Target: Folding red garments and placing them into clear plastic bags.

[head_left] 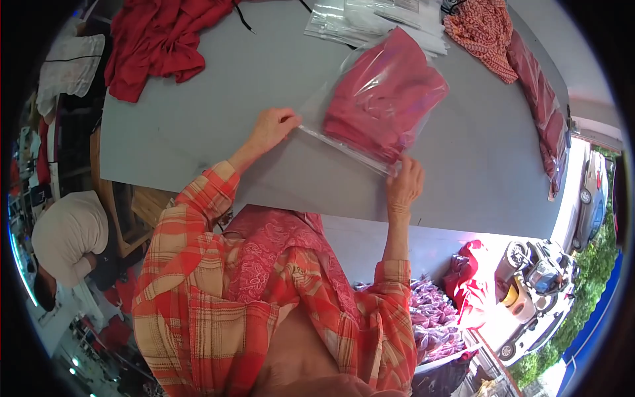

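Observation:
A clear plastic bag [387, 99] with a folded dark red garment inside lies on the grey table, its near edge toward me. My left hand [272, 129] pinches the left corner of that edge between thumb and fingers. At the opposite corner my right hand [405, 180] grips the same edge, close to the table's front. The edge runs taut and slanted between both hands, with a pale strip along it. The garment fills most of the bag and stops a little short of the left corner.
Loose red cloth [162, 46] lies at the table's far left. A stack of clear bags [377, 18] is at the back, beside a patterned red cloth [481, 33]. Bagged garments [539, 109] line the right edge. A person [71, 231] bends at the left.

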The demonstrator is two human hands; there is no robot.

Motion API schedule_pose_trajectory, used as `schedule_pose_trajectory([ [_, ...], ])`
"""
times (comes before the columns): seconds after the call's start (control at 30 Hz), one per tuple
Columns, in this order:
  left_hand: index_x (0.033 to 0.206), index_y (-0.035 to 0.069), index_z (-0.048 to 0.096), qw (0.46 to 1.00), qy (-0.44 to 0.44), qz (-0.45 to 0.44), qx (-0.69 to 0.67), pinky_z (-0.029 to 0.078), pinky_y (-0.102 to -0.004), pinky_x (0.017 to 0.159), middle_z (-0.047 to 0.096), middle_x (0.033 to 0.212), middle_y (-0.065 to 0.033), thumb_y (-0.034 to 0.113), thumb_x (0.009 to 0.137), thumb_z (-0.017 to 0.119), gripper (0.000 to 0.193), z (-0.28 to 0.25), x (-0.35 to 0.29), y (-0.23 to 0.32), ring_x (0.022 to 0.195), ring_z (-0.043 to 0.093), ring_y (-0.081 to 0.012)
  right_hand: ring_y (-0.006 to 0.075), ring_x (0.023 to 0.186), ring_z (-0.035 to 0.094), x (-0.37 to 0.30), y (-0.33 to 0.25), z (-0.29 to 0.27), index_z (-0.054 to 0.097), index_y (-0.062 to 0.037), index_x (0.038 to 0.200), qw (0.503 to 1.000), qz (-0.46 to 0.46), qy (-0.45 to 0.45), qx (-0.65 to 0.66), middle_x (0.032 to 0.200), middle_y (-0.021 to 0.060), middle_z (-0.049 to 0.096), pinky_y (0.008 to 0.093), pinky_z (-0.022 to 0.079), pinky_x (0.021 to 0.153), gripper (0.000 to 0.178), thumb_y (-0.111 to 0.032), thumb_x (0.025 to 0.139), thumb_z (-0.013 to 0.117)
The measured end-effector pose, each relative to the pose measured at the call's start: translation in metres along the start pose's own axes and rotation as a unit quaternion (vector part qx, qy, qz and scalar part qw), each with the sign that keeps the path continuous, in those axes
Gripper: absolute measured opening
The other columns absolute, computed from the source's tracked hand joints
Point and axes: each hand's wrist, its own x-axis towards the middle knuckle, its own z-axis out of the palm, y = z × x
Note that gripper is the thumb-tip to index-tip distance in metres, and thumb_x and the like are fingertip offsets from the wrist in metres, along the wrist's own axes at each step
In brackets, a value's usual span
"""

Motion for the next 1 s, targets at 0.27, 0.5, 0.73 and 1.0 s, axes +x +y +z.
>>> schedule_pose_trajectory([
  [0.27, 0.069, 0.003, 0.057, 0.969, -0.24, -0.05, -0.033, 0.038, -0.0231, 0.046, 0.049, 0.056, 0.0006, 0.03, 0.084, 0.051, 0.032, -0.005, -0.01, 0.011, 0.05, 0.047, -0.0078, 0.0202, 0.085, 0.054, -0.065, -0.049, -0.022, 0.048, 0.0007, 0.114, 0.898, 0.371, 0.057, 0.23, 0.093, 0.0091, 0.056, 0.032, 0.045, 0.074, 0.05, -0.03, 0.078, 0.064],
  [0.5, 0.067, 0.006, 0.056, 0.944, -0.325, -0.06, 0.008, 0.028, -0.0211, 0.039, 0.046, 0.054, 0.0035, 0.026, 0.083, 0.051, 0.026, -0.008, 0.0, -0.003, 0.044, 0.04, -0.0058, 0.0088, 0.062, 0.054, -0.01, -0.173, 0.014, 0.059, 0.0004, 0.093, 0.514, 0.484, -0.135, 0.695, 0.08, 0.0057, 0.058, 0.0216, 0.048, 0.053, 0.031, -0.03, 0.088, 0.054],
  [0.73, 0.059, 0.009, 0.048, 0.897, -0.352, -0.192, -0.185, 0.019, -0.0199, 0.034, 0.036, 0.048, 0.0066, 0.023, 0.083, 0.054, 0.028, -0.007, -0.012, -0.004, 0.038, 0.03, -0.0024, 0.0084, 0.059, 0.053, -0.016, -0.198, 0.037, 0.057, -0.0007, 0.087, 0.455, 0.52, -0.068, 0.719, 0.076, 0.0048, 0.059, 0.0212, 0.047, 0.05, 0.021, -0.022, 0.085, 0.059],
  [1.0, 0.057, 0.01, 0.043, 0.865, -0.366, -0.283, -0.196, 0.015, -0.0208, 0.031, 0.029, 0.044, 0.0067, 0.02, 0.082, 0.051, 0.029, -0.013, -0.007, -0.011, 0.033, 0.024, -0.0035, 0.0098, 0.06, 0.055, -0.004, -0.199, 0.022, 0.06, 0.0002, 0.085, 0.474, 0.527, -0.021, 0.705, 0.075, 0.0051, 0.06, 0.0216, 0.049, 0.049, 0.024, -0.024, 0.083, 0.061],
])
